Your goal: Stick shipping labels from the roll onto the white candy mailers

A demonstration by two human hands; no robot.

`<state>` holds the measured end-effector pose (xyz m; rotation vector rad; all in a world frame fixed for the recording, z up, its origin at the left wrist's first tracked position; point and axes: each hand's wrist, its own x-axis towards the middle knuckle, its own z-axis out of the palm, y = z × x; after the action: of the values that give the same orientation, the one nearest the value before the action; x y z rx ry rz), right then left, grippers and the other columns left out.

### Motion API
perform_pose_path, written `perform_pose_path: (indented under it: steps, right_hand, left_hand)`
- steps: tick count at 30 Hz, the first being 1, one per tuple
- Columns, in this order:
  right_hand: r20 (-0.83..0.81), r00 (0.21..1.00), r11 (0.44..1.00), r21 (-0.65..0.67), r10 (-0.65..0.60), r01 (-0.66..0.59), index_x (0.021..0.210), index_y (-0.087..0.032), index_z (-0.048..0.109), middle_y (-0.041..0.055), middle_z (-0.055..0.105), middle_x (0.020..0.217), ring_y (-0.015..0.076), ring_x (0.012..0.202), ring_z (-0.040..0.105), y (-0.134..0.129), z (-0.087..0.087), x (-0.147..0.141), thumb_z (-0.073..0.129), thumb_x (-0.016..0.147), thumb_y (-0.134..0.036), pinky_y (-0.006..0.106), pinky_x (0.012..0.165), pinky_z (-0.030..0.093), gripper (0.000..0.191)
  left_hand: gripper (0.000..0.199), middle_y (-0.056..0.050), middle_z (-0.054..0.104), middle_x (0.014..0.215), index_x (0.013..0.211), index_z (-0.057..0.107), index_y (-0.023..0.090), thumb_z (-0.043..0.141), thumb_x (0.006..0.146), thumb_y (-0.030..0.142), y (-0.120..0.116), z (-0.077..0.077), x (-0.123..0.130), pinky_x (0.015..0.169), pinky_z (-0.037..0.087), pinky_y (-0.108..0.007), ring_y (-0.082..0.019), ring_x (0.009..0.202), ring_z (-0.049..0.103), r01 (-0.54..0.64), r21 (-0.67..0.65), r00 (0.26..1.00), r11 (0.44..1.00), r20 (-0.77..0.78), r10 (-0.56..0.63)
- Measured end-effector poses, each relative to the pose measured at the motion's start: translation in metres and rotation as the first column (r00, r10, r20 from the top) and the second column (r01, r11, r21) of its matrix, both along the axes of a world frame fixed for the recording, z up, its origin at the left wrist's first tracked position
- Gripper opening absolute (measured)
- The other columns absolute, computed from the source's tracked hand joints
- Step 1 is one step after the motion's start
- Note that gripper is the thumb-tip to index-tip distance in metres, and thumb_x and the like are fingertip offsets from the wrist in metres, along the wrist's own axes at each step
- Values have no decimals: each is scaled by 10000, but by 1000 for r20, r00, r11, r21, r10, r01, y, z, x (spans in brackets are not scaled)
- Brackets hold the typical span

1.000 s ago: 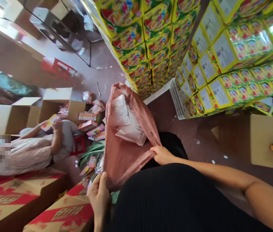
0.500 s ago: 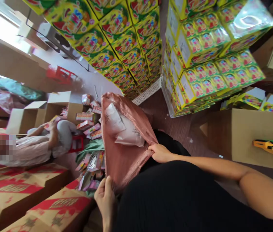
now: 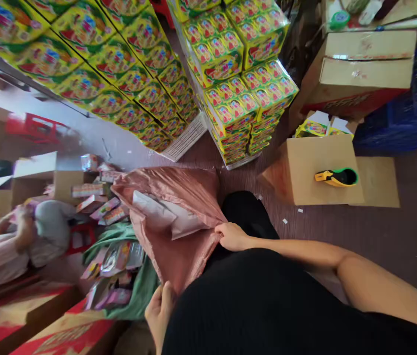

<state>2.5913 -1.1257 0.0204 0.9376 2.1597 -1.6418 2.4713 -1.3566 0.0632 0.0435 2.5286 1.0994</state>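
A large pinkish-brown woven sack (image 3: 179, 182) is in front of my body, its mouth spread towards me. Inside it lie white packets (image 3: 186, 221) with small dark print. My right hand (image 3: 232, 236) is closed round the gathered rim on the right. At the near left corner, my left hand (image 3: 160, 306) pinches the rim between thumb and fingers. How far down the sack is filled is hidden by its folds.
Stacked yellow-green boxes (image 3: 120, 69) rise ahead, beside a white plastic crate (image 3: 186, 138). A tape dispenser (image 3: 336, 177) lies on a carton (image 3: 323, 158) at right. Left are a seated person (image 3: 5, 261), small packs on green cloth (image 3: 145, 296) and red-printed cartons (image 3: 64, 335).
My view has swung to the right, bringing more cartons and blue crates into sight. The sack's mouth is narrower, with its far side folded over. Both hands keep their hold on the rim.
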Motion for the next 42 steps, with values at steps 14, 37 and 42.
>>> perform_pose_path:
  steps: [14, 37, 42]
  right_hand:
    - [-41, 993, 994, -1, 108, -109, 788, -154, 655, 60, 695, 843, 163, 782, 564, 6, -26, 212, 463, 733, -69, 256, 662, 289, 217]
    - [-15, 995, 995, 17, 96, -96, 902, -191, 731, 43, 730, 951, 164, 864, 608, -10, -42, 531, 540, 756, -128, 243, 677, 315, 249]
    - [-36, 998, 998, 27, 59, -58, 888, -183, 728, 45, 728, 935, 158, 845, 595, -14, -43, 600, 545, 755, -122, 242, 667, 300, 235]
  left_hand:
    - [477, 89, 253, 527, 577, 299, 208, 678, 741, 447, 1, -23, 235, 445, 188, -183, -54, 482, 208, -280, 259, 954, 924, -31, 298]
    - [485, 63, 407, 505, 580, 467, 188, 783, 517, 551, -24, -32, 571, 438, 279, -196, -80, 480, 339, -316, 119, 943, 941, 144, 299]
    - [513, 67, 378, 473, 571, 450, 193, 822, 518, 543, -35, -41, 644, 414, 245, -195, -80, 445, 323, -271, 141, 947, 952, 213, 238]
